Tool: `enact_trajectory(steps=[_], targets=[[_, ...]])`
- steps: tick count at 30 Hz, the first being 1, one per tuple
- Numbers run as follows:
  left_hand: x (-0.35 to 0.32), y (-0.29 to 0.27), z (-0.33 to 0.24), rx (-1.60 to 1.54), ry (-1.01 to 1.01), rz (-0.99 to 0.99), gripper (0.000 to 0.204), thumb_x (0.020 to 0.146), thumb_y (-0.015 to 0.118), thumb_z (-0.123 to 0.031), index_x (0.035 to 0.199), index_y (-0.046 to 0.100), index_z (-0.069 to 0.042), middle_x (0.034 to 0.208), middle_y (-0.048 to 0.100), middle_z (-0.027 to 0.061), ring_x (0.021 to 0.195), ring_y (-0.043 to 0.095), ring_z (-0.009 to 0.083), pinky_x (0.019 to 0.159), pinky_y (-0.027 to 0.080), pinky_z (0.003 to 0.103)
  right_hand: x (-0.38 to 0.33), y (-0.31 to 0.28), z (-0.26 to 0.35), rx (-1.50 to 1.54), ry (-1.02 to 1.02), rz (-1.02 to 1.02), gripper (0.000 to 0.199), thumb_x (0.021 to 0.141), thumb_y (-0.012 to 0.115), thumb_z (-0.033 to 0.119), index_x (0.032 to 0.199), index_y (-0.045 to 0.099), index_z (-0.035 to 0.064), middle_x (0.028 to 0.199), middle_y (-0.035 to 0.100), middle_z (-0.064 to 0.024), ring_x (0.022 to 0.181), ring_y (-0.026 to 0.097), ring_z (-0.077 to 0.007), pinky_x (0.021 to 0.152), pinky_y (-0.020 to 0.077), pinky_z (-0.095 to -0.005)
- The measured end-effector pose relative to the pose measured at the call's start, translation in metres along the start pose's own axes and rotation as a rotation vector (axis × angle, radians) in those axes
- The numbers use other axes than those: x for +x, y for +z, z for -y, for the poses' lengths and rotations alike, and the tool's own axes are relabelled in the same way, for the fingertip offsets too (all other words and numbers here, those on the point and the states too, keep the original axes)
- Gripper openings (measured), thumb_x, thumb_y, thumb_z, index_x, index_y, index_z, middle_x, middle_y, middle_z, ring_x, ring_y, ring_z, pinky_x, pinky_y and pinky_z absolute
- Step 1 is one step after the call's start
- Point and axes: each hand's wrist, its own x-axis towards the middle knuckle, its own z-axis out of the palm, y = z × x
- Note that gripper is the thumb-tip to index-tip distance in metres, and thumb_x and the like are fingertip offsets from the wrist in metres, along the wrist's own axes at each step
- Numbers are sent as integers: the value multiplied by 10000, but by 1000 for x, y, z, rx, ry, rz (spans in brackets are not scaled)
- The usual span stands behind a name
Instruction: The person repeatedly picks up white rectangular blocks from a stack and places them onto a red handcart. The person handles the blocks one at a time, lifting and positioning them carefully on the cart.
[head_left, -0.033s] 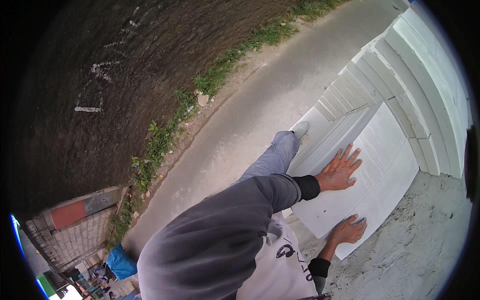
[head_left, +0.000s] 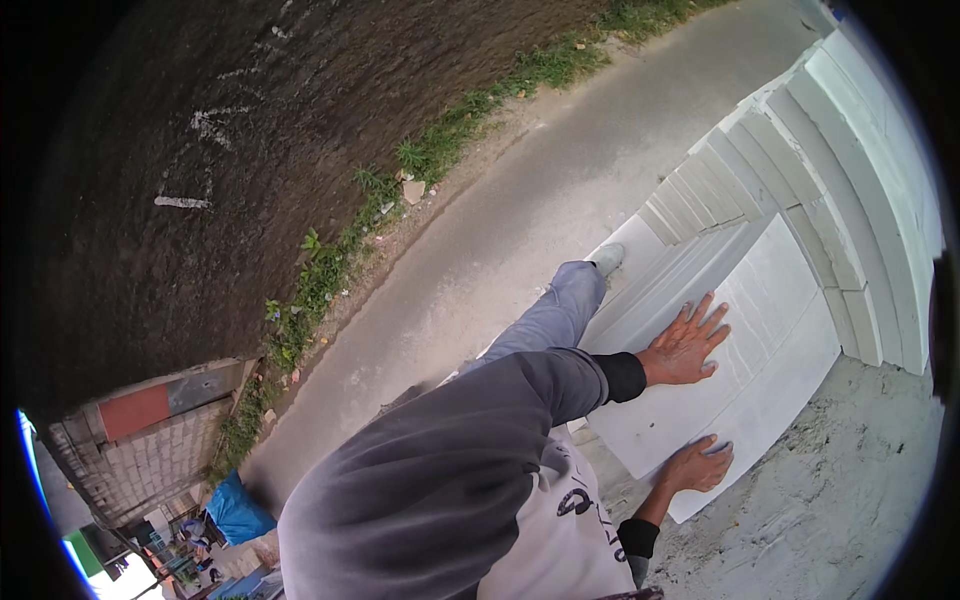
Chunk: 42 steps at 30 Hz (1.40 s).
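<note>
- what do we see, biggest first?
- a dark, rough wall [head_left: 250, 280] with white marks, then our paved lane [head_left: 520, 215], edged by a weedy strip [head_left: 430, 155].
- and nearer to us?
- pale blocks [head_left: 870, 200] stacked at the right, above rough grey ground [head_left: 810, 470].
- where are the white slabs [head_left: 765, 310]?
- right in front of us, side by side along a thin seam, just beside the stack, with stepped near ends.
- and our hands?
- our left hand [head_left: 685, 345] lies flat on them, fingers spread apart. our right hand [head_left: 698, 467] rests near the stepped end, thumb apart from the fingers; neither is clamped on anything.
- smallest?
- a dark speck [head_left: 652, 425] on the white surface, between our hands.
</note>
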Motion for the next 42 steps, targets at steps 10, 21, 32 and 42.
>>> enact_trajectory(steps=[10, 21, 32, 42], targets=[[5, 28, 11, 5, -35, -116, 705, 961, 527, -470, 1548, 412, -97, 1680, 199, 184, 1575, 43, 418, 1234, 92, 652, 16, 30, -14, -66, -49, 3, 659, 1051, 342, 599, 1471, 501, 117, 1498, 503, -126, 1380, 447, -376, 1063, 350, -584], [-7, 9, 5, -80, -28, -71, 697, 943, 582, -398, 1524, 424, -48, 1680, 176, 203, 1574, 3, 418, 1251, 124, 616, 6, 25, -18, -8, -49, 21, 686, 1038, 356, 622, 1469, 513, 112, 1500, 493, -144, 1381, 434, -396, 1071, 312, -622], [10, -14, -8, 109, -2, -14, 706, 980, 574, -450, 1538, 419, -45, 1667, 195, 242, 1543, 98, 492, 1201, 256, 627, 3, 1, 6, 138, 29, -4, 553, 1037, 515, 406, 1479, 471, 76, 1546, 425, -186, 1442, 320, -408, 1209, 168, -571], [9, -12, -15, 178, 14, -1, 728, 985, 560, -470, 1553, 395, -45, 1668, 206, 244, 1532, 123, 514, 1203, 232, 620, 26, -22, -19, 250, 47, 38, 568, 981, 605, 363, 1443, 501, 49, 1512, 449, -191, 1442, 327, -407, 1208, 181, -587]])
